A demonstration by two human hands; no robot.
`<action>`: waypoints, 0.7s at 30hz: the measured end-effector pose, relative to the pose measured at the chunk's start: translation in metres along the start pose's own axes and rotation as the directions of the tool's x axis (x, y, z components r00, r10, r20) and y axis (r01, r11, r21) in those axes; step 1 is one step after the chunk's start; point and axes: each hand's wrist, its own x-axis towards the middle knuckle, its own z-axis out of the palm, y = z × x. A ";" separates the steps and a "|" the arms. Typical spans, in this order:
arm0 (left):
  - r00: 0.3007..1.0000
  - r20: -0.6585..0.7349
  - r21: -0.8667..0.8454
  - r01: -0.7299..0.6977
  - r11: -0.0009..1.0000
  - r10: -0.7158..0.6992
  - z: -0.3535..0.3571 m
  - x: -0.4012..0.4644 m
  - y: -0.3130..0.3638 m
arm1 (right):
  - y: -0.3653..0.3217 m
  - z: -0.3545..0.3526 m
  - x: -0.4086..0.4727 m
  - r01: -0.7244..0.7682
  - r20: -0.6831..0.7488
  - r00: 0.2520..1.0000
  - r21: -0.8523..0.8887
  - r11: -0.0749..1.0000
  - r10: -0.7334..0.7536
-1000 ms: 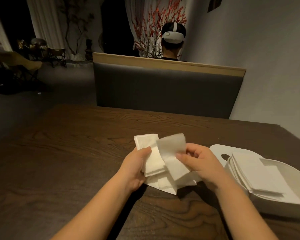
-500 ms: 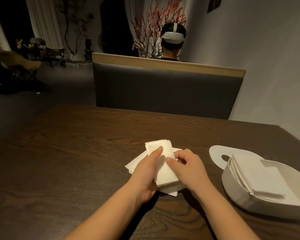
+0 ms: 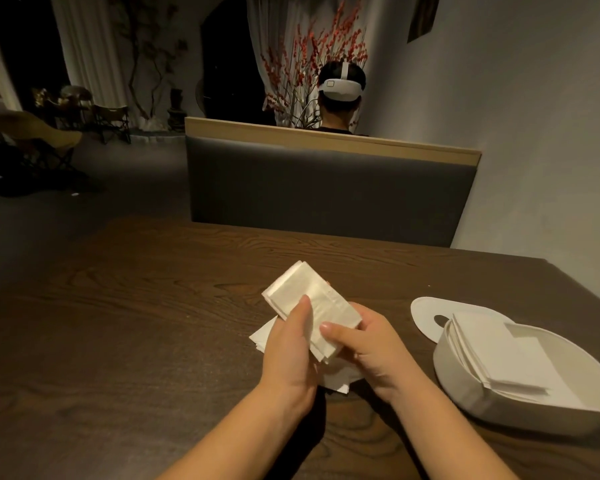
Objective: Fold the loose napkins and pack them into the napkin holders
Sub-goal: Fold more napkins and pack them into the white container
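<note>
Head view, centre frame: both hands together on one folded napkin [image 3: 309, 304], a narrow multi-layer strip tilted up and to the left, held clear of the dark wood table [image 3: 136, 323]. Left hand [image 3: 288, 355] grips it from the left side w/ thumb laid on the top face. Right hand [image 3: 368, 344] pinches the lower right end, thumb on top, fingers curled under. Hands nearly touching.

Under the hands, lower centre: loose napkins [image 3: 262, 336] lying flat on the table, partly hidden by the wrists; count cannot be told.

Right of frame: white napkin holder [image 3: 465, 386], open-topped, w/ a stack of folded napkins [image 3: 492, 351] already inside. Its lid [image 3: 426, 308], flat w/ an oval slot, lies on the table touching the holder's far-left rim.

Background, upper centre: a booth backrest [image 3: 326, 188] w/ a person seated behind it, facing away. Not relevant to the work.

Assessment: fold looks complete or near it; next step prob. transfer to holder.

Risks:
- Thin soft layers; if the pinch slackens during the carry, the strip may spring open or fan out.
- Strip is held at an angle to the stack; dropped in w/o turning, it would likely sit skewed.
- Forearms pass close over the loose pile; a sleeve-level drag could scatter it.
</note>
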 end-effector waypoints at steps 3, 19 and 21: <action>0.996 0.080 0.141 -0.037 0.989 0.026 -0.007 0.001 0.002 | -0.004 -0.011 -0.010 -0.017 -0.061 0.998 0.150 0.989 0.027; 0.885 0.414 0.629 -0.448 0.636 0.214 -0.016 -0.033 -0.034 | 0.026 -0.064 -0.081 0.181 -0.275 0.911 -0.403 0.897 -0.307; 0.890 0.415 0.670 -0.440 0.597 0.191 -0.019 -0.028 -0.041 | 0.031 -0.066 -0.079 0.130 -0.299 0.912 -0.438 0.889 -0.281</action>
